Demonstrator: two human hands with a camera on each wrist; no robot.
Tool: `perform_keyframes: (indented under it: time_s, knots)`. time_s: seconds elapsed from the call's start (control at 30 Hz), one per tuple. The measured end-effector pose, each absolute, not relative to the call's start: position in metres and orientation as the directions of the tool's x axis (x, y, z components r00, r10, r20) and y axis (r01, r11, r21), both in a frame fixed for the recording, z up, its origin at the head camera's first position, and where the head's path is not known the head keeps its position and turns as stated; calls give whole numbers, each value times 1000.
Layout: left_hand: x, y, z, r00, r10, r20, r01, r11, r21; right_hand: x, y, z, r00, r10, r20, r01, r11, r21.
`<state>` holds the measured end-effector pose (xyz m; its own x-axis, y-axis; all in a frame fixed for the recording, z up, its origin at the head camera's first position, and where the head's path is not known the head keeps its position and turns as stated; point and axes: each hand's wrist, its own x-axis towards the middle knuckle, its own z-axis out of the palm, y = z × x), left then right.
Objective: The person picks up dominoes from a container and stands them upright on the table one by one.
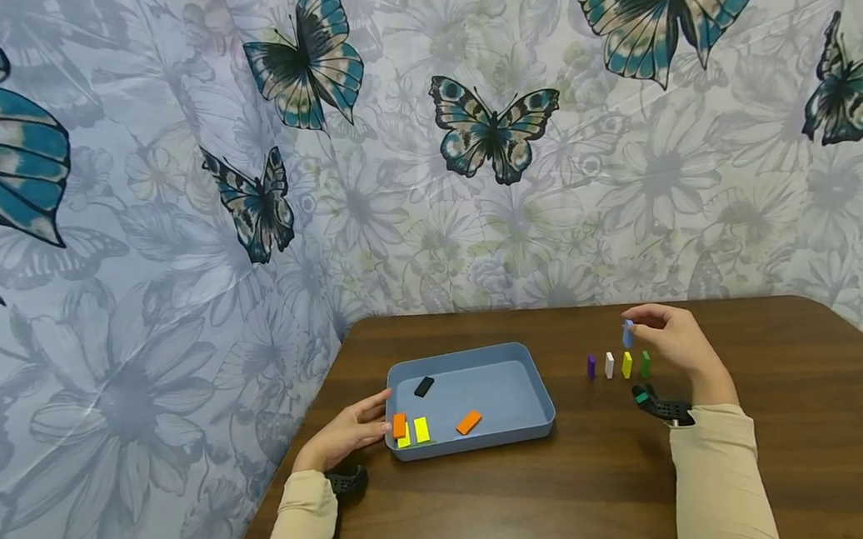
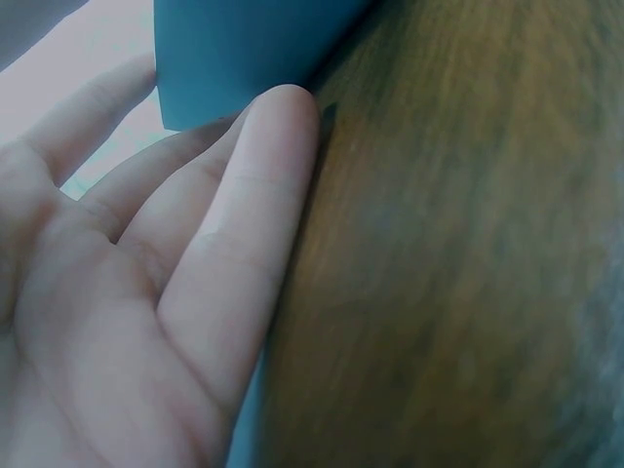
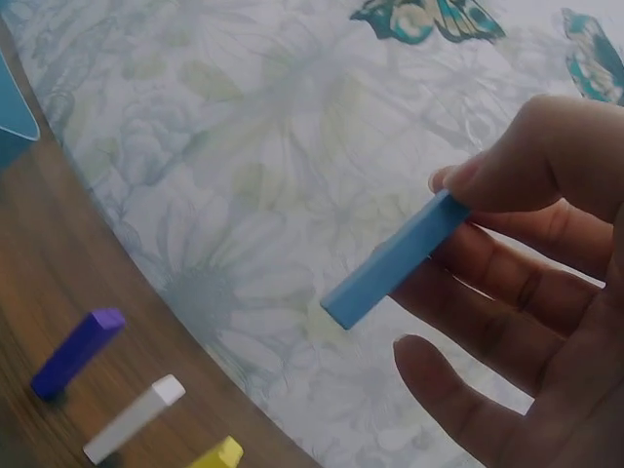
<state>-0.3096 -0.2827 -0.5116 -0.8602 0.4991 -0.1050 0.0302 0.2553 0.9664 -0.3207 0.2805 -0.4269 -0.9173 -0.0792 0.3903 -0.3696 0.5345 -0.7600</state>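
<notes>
Between thumb and fingers, my right hand (image 1: 679,340) pinches a light blue domino (image 3: 395,258), held above the table behind a row of standing dominoes. In that row stand a purple domino (image 1: 592,367), a white domino (image 1: 609,365), a yellow domino (image 1: 627,364) and a green domino (image 1: 644,364). My left hand (image 1: 348,432) touches the left side of a blue-grey tray (image 1: 522,440), fingers fairly straight. Inside the tray lie a black domino (image 1: 424,386), an orange domino (image 1: 468,422), a yellow domino (image 1: 422,430), and another orange domino (image 1: 399,425) resting partly over a yellow one.
The brown wooden table (image 1: 568,502) runs back to a wall covering (image 1: 415,246) printed with butterflies and flowers. Black straps (image 1: 667,407) sit on the wrists below light sleeves. Table surface lies between the tray and the domino row.
</notes>
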Motion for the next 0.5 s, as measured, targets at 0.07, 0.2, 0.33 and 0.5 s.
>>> perform_keyframes:
  time_s: [0.07,0.2,0.33,0.5]
  knots:
    - [-310,-284,-512,-860,501,-99,36,253,967,-319,284,-429,-915,-67,398,-371,531,-762]
    - [-308,-287,-512,-859,502,-98,42,262,964,-315,289,-434,-921,-44,387,-349,535,-769]
    - [-307,-289,-512,-859,501,-101,38,260,965,-312,293,-437,-919,-11,395,-334,552,-764]
    - [-308,-289,-510,-863,495,-101,35,258,966,-311,299,-442,-912,47,406,-318,543,-777]
